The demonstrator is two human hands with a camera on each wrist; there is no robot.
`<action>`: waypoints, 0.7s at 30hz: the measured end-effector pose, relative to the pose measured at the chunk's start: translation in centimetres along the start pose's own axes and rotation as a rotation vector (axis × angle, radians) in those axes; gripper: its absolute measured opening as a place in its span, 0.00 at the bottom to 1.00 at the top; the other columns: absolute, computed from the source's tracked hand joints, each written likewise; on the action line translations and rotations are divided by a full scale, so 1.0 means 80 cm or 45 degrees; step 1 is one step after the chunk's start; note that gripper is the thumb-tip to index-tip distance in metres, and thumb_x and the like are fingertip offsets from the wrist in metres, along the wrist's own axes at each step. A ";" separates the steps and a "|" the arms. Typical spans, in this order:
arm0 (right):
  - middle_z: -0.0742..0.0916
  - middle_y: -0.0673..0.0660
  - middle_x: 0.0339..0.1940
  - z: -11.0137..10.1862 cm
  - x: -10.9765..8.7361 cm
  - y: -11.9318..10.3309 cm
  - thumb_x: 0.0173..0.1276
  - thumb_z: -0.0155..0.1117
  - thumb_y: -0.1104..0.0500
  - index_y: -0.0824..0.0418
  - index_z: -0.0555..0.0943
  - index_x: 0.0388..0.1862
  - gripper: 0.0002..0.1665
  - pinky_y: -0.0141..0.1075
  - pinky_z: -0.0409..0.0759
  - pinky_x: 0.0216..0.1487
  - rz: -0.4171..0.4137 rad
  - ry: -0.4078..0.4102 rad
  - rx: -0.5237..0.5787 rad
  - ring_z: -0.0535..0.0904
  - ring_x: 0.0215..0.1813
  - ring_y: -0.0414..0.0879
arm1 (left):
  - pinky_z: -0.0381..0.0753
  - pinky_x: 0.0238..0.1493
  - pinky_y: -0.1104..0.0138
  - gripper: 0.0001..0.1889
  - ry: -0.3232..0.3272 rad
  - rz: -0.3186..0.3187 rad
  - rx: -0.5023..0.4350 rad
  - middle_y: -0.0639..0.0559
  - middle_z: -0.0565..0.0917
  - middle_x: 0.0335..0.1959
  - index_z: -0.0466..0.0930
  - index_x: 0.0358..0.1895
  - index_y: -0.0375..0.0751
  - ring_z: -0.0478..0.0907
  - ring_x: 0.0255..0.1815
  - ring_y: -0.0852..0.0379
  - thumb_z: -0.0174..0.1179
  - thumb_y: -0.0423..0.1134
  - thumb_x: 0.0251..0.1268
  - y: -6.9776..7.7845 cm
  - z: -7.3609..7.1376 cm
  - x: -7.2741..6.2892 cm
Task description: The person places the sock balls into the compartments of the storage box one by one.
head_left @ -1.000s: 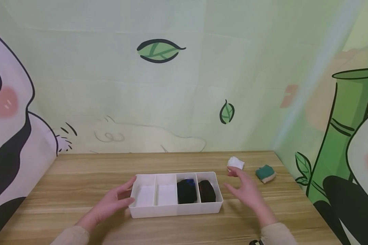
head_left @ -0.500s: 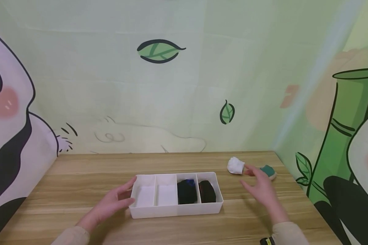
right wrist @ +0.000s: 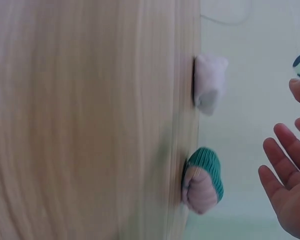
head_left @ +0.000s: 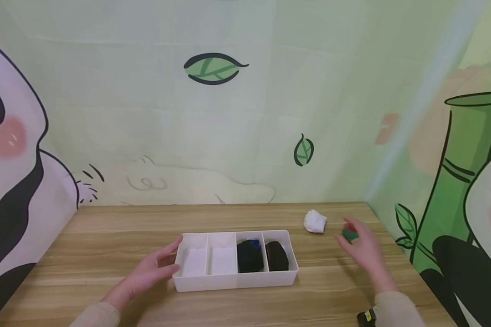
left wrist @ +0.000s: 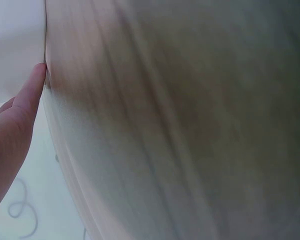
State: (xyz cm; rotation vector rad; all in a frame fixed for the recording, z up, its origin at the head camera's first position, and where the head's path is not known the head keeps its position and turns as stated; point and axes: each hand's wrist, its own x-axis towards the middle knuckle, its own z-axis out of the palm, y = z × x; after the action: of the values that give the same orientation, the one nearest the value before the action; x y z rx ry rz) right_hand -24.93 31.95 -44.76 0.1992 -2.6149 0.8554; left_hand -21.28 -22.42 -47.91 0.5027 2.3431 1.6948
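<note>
A long white box (head_left: 235,282) with several compartments stands on the table; its two left compartments hold nothing. Rolled black socks fill the other two: one with a blue patch (head_left: 249,259), and a plain dark one (head_left: 276,256) at the right end. My left hand (head_left: 149,272) touches the box's left end, thumb and fingers spread along it. My right hand (head_left: 366,252) hovers with spread fingers by a rolled ribbed sock (right wrist: 205,175), green and pale pink, partly hidden behind it in the head view. To that sock's left lies a rolled white sock (head_left: 315,221).
The wooden table (head_left: 139,227) ends at a printed cloth backdrop (head_left: 237,136) behind and to the sides. A black band (head_left: 366,318) sits at the right sleeve's cuff.
My right hand has moved right, from beside the white sock to over the green and pink one. The left hand and the box have stayed put.
</note>
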 end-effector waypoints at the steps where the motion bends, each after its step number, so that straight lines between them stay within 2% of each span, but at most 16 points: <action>1: 0.83 0.69 0.51 -0.001 0.001 0.004 0.63 0.72 0.61 0.71 0.72 0.64 0.33 0.60 0.73 0.55 0.007 0.006 -0.002 0.76 0.55 0.65 | 0.75 0.52 0.70 0.39 -0.001 0.001 0.000 0.31 0.53 0.76 0.51 0.79 0.40 0.65 0.68 0.30 0.61 0.34 0.69 0.000 0.000 0.000; 9: 0.79 0.73 0.57 -0.006 0.008 0.028 0.67 0.69 0.57 0.72 0.68 0.68 0.36 0.62 0.69 0.58 0.054 0.026 -0.007 0.72 0.60 0.68 | 0.75 0.53 0.70 0.39 0.009 -0.003 0.007 0.31 0.53 0.77 0.51 0.79 0.40 0.65 0.68 0.30 0.62 0.34 0.69 0.000 0.001 0.000; 14: 0.78 0.74 0.57 -0.007 0.014 0.041 0.66 0.70 0.56 0.73 0.68 0.68 0.38 0.62 0.68 0.59 0.050 0.061 -0.006 0.72 0.60 0.68 | 0.74 0.52 0.73 0.39 -0.002 0.017 0.005 0.30 0.52 0.76 0.50 0.79 0.38 0.64 0.68 0.28 0.61 0.34 0.69 -0.001 0.001 0.000; 21: 0.74 0.76 0.62 -0.009 0.020 0.051 0.66 0.71 0.54 0.73 0.66 0.70 0.41 0.65 0.66 0.59 0.095 0.041 0.010 0.68 0.63 0.71 | 0.74 0.53 0.73 0.39 0.001 0.015 0.001 0.31 0.52 0.77 0.51 0.79 0.39 0.64 0.68 0.29 0.62 0.34 0.69 -0.003 0.000 0.001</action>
State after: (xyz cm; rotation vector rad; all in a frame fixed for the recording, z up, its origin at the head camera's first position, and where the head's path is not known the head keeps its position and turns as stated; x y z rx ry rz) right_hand -27.19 35.66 -45.84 0.0896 -2.6040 0.8865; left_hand -21.37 -22.42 -48.12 0.5164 2.3458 1.7000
